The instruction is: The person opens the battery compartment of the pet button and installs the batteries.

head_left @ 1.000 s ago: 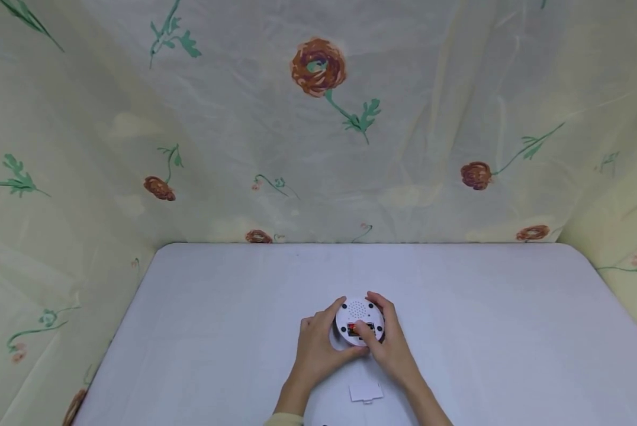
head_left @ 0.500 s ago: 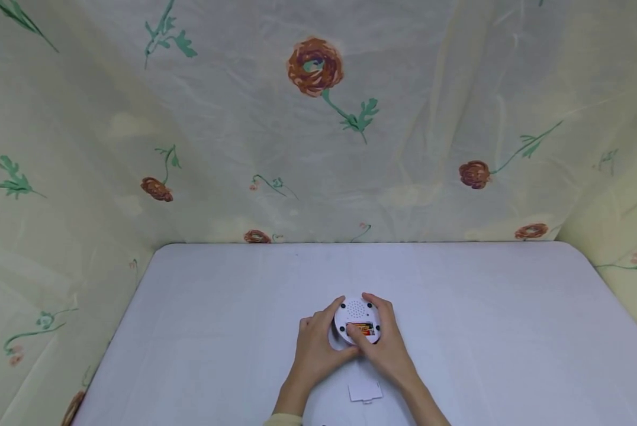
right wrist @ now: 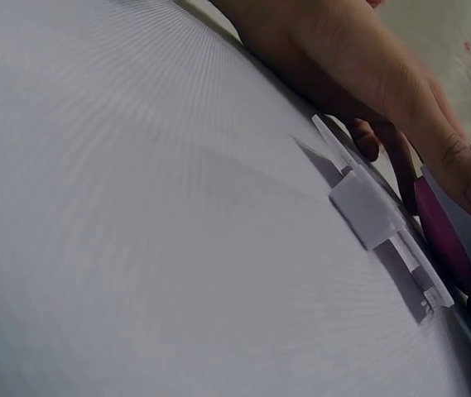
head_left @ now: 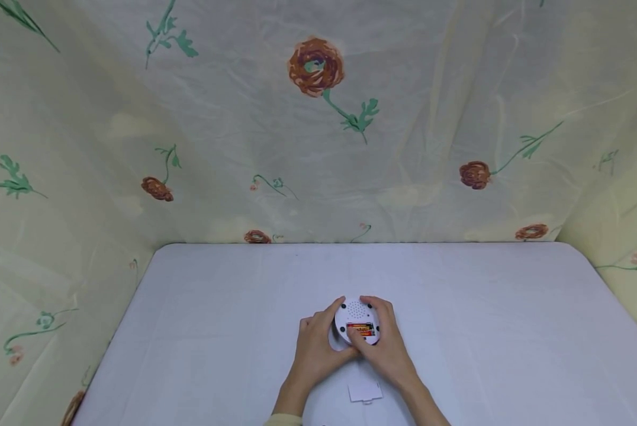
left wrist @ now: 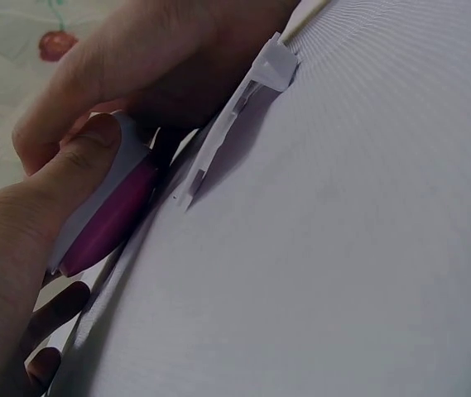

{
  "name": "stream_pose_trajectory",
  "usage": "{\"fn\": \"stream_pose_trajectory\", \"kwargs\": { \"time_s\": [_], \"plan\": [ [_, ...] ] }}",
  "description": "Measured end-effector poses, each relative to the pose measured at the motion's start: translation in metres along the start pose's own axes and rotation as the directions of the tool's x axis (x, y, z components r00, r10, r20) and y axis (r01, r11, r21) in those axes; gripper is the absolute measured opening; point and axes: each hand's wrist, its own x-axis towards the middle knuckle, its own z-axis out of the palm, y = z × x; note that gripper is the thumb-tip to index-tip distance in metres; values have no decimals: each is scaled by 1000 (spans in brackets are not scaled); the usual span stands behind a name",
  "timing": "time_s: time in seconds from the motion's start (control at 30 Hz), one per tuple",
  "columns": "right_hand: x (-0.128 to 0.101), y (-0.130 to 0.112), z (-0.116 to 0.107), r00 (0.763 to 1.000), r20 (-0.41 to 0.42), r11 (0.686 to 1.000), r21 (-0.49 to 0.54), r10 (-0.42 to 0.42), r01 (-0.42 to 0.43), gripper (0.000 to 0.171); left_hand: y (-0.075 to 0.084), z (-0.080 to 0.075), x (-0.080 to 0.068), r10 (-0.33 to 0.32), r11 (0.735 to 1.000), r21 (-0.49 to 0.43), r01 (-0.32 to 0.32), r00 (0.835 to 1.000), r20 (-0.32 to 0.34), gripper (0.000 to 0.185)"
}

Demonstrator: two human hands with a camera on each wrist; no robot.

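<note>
A round white device (head_left: 357, 312) lies bottom up on the white table (head_left: 217, 307), showing speaker holes, black feet and an open battery bay. An orange-and-black battery (head_left: 362, 327) lies in the bay. My left hand (head_left: 324, 338) grips the device's left rim. My right hand (head_left: 380, 338) curls round the right rim, its thumb pressing on the battery. In the left wrist view my thumb rests on the device's white and magenta edge (left wrist: 107, 211). The loose white battery cover (head_left: 365, 391) lies flat on the table just in front of my wrists, and shows as the cover (left wrist: 239, 116) and the cover (right wrist: 376, 213) in the wrist views.
Cream cloth printed with flowers (head_left: 316, 65) hangs as a wall behind the table and along both sides. The table's rounded far corners (head_left: 574, 248) meet that cloth.
My right thumb has slid a little left over the battery bay, and more of the battery's label shows. Both hands and the device have kept their places.
</note>
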Motion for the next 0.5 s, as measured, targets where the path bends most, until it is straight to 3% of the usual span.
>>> {"fn": "stream_pose_trajectory", "kwargs": {
  "time_s": [0.5],
  "plan": [
    [0,1,3,1000,-1,1000,27,-15,15,62,-1,0,0,-12,1000,1,12,1000,16,93]
  ]
}}
